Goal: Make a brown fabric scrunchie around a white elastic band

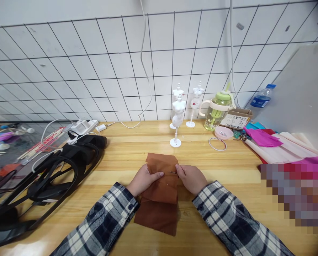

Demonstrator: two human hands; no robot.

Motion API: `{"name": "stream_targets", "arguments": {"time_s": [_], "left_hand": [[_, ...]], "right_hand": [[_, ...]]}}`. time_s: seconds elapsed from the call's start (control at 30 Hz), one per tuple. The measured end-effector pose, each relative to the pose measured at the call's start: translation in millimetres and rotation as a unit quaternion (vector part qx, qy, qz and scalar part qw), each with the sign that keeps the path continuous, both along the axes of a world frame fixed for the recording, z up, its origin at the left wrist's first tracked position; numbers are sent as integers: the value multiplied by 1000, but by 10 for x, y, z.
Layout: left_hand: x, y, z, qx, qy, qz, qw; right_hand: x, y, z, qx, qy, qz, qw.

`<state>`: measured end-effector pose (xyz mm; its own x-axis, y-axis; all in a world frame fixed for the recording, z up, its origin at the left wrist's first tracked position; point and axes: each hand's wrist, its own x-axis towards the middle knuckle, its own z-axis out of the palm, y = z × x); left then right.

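A folded piece of brown fabric (160,188) is held up over the wooden table, its lower end hanging down or lying on the wood. My left hand (146,179) grips the fabric's left side, thumb on top and the other fingers hidden behind it. At the right edge, my right hand (191,177) is closed, pinching a thin sewing needle (172,172) whose tip points left across the fabric. Whether the needle passes through the cloth cannot be made out, and no thread is visible. A small pale spot shows on the fabric below the needle.
Several small white dress forms (177,113) stand behind the fabric. Right of them are a green bottle (218,112), a pink dish (223,133), a ring-shaped hoop (217,144) and coloured cloths (265,137). A black strapped frame (76,163) and a power strip (85,126) lie left.
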<state>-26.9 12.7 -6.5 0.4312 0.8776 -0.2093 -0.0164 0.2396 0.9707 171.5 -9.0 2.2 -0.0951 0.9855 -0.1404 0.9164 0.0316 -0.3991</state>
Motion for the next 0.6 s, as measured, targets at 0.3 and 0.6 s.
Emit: {"name": "stream_targets", "arguments": {"time_s": [0.3, 0.6], "left_hand": [[-6, 2, -31, -3, -7, -6, 1000], [-11, 2, -15, -1, 12, -6, 1000]], "right_hand": [[-5, -16, 29, -9, -33, -1, 999], [-8, -19, -19, 9, 36, -40, 998]]}}
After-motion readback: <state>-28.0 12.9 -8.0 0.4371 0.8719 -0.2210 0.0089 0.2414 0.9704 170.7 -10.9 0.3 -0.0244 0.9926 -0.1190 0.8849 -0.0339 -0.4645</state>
